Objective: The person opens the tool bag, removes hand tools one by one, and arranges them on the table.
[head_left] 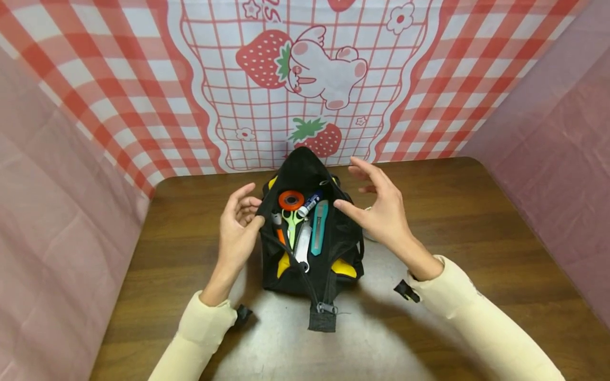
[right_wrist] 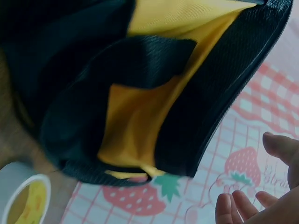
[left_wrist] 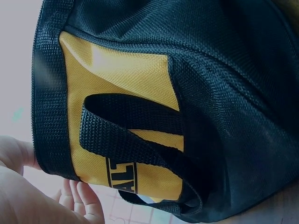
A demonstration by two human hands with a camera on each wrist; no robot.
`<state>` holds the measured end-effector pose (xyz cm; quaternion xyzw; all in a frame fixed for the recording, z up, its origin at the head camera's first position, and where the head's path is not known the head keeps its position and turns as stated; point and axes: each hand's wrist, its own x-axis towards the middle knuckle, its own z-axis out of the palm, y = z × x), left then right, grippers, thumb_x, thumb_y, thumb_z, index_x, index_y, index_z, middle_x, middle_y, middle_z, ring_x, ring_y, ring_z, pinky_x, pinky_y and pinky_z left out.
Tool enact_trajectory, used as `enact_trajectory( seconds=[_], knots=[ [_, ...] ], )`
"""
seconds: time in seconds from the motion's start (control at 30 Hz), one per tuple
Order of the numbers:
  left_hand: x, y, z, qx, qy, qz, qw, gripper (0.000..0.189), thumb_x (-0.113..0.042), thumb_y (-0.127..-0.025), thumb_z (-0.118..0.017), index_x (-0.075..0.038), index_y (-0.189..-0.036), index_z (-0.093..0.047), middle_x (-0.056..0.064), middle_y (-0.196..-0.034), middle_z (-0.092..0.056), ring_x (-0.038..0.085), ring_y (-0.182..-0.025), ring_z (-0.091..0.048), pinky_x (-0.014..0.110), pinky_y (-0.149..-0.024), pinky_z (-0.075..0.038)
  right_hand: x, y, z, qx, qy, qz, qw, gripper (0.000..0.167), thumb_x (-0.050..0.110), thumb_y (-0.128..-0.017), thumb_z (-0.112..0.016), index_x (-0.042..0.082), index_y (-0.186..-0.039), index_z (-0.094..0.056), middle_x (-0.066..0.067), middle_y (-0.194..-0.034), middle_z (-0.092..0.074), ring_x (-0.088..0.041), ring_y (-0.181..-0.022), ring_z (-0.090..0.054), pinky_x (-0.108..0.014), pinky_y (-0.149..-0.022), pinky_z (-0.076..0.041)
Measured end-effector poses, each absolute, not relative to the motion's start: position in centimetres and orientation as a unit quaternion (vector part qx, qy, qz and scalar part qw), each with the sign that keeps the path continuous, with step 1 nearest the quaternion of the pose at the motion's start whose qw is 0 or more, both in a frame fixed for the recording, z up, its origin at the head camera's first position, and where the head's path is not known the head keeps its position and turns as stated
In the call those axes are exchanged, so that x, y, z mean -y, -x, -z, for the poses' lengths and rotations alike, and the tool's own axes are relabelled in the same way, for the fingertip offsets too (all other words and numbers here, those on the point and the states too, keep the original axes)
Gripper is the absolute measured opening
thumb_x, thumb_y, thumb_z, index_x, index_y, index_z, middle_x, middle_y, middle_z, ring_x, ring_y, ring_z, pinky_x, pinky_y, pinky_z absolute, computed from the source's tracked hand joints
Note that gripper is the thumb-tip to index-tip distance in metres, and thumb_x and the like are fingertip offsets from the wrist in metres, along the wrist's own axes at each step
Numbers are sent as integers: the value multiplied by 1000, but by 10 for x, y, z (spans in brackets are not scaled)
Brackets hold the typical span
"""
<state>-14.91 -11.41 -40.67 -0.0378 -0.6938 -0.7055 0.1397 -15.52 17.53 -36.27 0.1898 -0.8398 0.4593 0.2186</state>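
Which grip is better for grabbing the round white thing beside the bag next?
Probably the right grip: it's open, on the same side as the round white thing. The left grip holds the edge of the bag.

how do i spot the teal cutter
On the wooden table stands an open black-and-yellow bag. Inside, in the head view, the cutter is the rightmost tool. Its teal body sets it apart from the white tool beside it.

The bag [head_left: 344, 268], black with yellow panels, is supported directly by a brown wood-grain table [head_left: 176, 233] with rounded far corners. A white open-ended cylinder [right_wrist: 13, 178], yellow-patterned inside, is positioned on the tabletop beside the bag's right side.
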Motion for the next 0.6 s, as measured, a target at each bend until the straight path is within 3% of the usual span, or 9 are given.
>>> enact_trajectory(
  seconds=[0.17, 0.6],
  knots=[
    [114, 149, 406, 694, 36, 706, 139, 66, 18, -86, -61, 1, -150, -61, 14, -113, -67, 16, -100, -63, 21, -88, -52, -155, 158, 358, 834, -223, -461, 204, 85, 4, -85, -96, 8, -161, -57, -16, -143, -68, -29, -130, -64, -48, -94, -59],
    [114, 147, 405, 696, 34, 705, 133, 65, 17, -87, -61, 0, -150, -61, 15, -114, -67, 15, -100, -63, 22, -88, -52, -124, 182, 369, 844, -287, -442, 100, 83, 6, -88, -94, 6, -161, -55, -16, -144, -68, -31, -126, -65, -50, -96, -59]
  ],
)
